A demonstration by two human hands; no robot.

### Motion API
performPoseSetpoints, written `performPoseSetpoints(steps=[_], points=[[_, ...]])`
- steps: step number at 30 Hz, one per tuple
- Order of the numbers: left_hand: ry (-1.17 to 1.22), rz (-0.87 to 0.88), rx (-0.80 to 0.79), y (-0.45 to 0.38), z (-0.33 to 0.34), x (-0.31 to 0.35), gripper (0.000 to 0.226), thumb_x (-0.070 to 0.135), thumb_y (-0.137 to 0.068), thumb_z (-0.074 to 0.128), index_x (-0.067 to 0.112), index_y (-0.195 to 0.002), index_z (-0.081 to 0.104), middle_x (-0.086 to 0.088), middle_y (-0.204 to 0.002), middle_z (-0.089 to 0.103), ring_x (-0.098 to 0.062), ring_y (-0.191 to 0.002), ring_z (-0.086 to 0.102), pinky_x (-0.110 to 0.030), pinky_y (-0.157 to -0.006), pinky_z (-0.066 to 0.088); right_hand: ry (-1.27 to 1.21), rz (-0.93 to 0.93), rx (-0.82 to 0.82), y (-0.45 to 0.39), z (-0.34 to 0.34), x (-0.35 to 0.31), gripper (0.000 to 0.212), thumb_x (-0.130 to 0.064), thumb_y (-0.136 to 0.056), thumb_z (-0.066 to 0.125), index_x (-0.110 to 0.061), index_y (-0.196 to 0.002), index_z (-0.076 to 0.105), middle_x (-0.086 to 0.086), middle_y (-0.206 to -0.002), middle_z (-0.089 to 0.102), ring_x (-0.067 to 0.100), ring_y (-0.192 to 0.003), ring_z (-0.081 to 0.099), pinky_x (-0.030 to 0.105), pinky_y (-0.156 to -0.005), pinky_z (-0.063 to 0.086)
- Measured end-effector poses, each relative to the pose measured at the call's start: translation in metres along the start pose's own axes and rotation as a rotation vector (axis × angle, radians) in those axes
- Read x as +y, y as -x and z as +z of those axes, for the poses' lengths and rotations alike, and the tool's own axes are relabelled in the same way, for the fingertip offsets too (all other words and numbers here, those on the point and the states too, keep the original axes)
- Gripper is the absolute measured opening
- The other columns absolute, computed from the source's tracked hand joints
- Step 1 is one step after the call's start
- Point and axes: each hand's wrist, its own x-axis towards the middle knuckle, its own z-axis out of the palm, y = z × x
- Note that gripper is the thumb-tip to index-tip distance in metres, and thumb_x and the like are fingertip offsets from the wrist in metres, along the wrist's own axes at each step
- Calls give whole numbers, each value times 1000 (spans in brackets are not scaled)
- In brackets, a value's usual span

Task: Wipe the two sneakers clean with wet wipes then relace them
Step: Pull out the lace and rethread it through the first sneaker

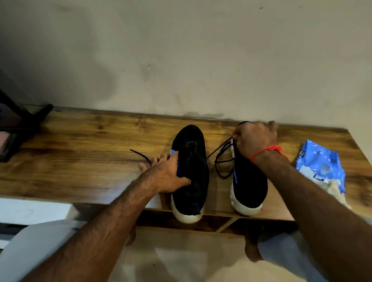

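Rightmost, blue wipes pack [320, 166] lies with a wipe [336, 192] sticking out.

Both forearms are bare and hairy, the right wrist wears a red thread band [267, 150], and the legs wear light grey trousers [35, 245].

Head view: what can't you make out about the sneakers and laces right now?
- Right sneaker: its toe and eyelets are hidden by the right hand, which pinches a lace.
- Left sneaker: black lacing on black upper, too dark to tell how far it is laced.
- Wipes pack: print blurred.
- Left hand: fingertips hidden, lace grip unclear.
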Motion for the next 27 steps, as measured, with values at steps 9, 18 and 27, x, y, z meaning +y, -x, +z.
performPoseSetpoints(steps=[9,18,27], points=[[244,-5,29,-10,-9,-8,57,70,-90,54,33,-133,51,5,-132,61,-22,-116,60,-57,-107,40,-74,-387,-178,33,8,-42,22,-36,-98,53,-36,-117,64,-10,-123,64,21,-143,28,64,-114,8],[362,71,61,0,-9,0,38,55,-95,61,20,-112,64,5,-98,61,-9,-76,56,-24,-58,40,-38,-309,-189,27,10,-38,27,-32,-97,54,-36,-123,62,-7,-132,60,23,-148,21,68,-112,-2],[355,-62,235,-6,-11,-1,34,45,-102,55,25,-78,70,2,-70,62,-12,-55,50,-26,-53,40,-70,-280,-151,32,9,-37,13,-33,-97,53,-34,-100,66,-10,-101,66,19,-125,48,64,-113,9]])
